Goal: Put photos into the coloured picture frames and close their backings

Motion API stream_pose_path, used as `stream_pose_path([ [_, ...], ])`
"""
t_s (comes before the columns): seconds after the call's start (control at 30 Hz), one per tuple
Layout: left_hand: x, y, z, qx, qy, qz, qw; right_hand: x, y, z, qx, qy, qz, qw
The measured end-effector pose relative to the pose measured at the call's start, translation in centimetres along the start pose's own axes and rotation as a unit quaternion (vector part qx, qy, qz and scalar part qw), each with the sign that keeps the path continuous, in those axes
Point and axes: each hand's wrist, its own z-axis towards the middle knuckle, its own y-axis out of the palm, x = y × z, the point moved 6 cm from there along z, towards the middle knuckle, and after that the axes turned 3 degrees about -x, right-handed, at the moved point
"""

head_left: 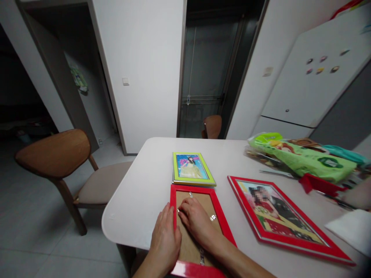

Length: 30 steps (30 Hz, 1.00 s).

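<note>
A red picture frame (226, 227) lies face down near the table's front edge, its brown backing board (199, 204) showing. My left hand (165, 235) holds the frame's left side, fingers straight and together, the thumb towards the board. Bent over the board, my right hand (195, 220) has its fingers closed at a small metal clip (178, 211) on the left inner edge; the fingers partly hide it. Other metal clips show at the top, at the right (213, 217) and lower down, where a metal hanger piece (202, 256) also sits.
A yellow-green picture frame (194, 180) lies face up just beyond. To the right is another red picture frame (290, 216), face up. Green plastic packaging (307, 158), a red object (319, 187) and white paper (352, 229) lie farther right. A wooden chair (58, 154) stands left of the white table (130, 208).
</note>
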Motion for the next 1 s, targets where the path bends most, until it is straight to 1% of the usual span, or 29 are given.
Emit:
stream_pose_path([
  [0.07,0.0,-0.1,0.0,0.001,0.000,-0.007,1.000,1.1,-0.6,0.1,0.010,0.017,-0.015,1.000],
  [0.2,0.1,-0.3,0.0,0.005,0.001,-0.025,1.000,3.8,-1.7,0.4,0.035,0.090,-0.058,0.994],
  [0.27,0.2,-0.3,0.0,0.004,-0.001,-0.028,1.000,4.5,-1.7,0.8,0.033,0.101,-0.063,0.992],
  [0.33,0.2,-0.3,0.0,0.005,0.000,-0.028,1.000,4.8,-1.5,1.1,0.030,0.104,-0.064,0.992],
  [0.43,0.2,-0.3,0.0,0.009,0.005,-0.024,1.000,4.5,-1.5,1.2,0.024,0.100,-0.062,0.993],
  [0.5,0.2,-0.2,0.0,0.010,0.006,-0.016,1.000,3.9,-2.0,0.5,0.014,0.084,-0.051,0.995],
  [0.53,0.1,-0.1,0.1,0.010,0.006,-0.012,1.000,3.5,-2.3,-0.2,0.002,0.066,-0.036,0.997],
  [0.57,0.1,-0.1,0.1,0.010,0.007,-0.009,1.000,3.0,-2.6,-1.0,-0.019,0.043,-0.012,0.999],
  [0.63,0.0,-0.1,0.0,0.011,0.009,-0.005,1.000,2.0,-3.0,-3.1,-0.087,-0.004,0.050,0.995],
  [0.7,0.0,0.0,0.0,0.012,0.010,-0.005,1.000,1.2,-3.3,-5.2,-0.153,-0.022,0.095,0.983],
  [0.73,0.0,0.0,-0.1,0.011,0.009,-0.005,1.000,0.9,-3.3,-6.0,-0.171,-0.019,0.105,0.979],
  [0.77,-0.1,0.0,-0.1,0.011,0.007,-0.005,1.000,0.7,-3.4,-6.6,-0.177,-0.014,0.109,0.978],
  [0.83,-0.1,0.0,-0.2,0.010,0.004,-0.008,1.000,0.4,-3.3,-7.0,-0.165,-0.008,0.103,0.981],
  [0.93,-0.1,-0.1,-0.2,0.011,0.001,-0.017,1.000,0.3,-2.8,-6.7,-0.138,-0.018,0.083,0.987],
  [1.0,-0.1,-0.2,-0.2,0.012,0.002,-0.028,1.000,0.6,-2.7,-6.4,-0.111,-0.007,0.069,0.991],
])
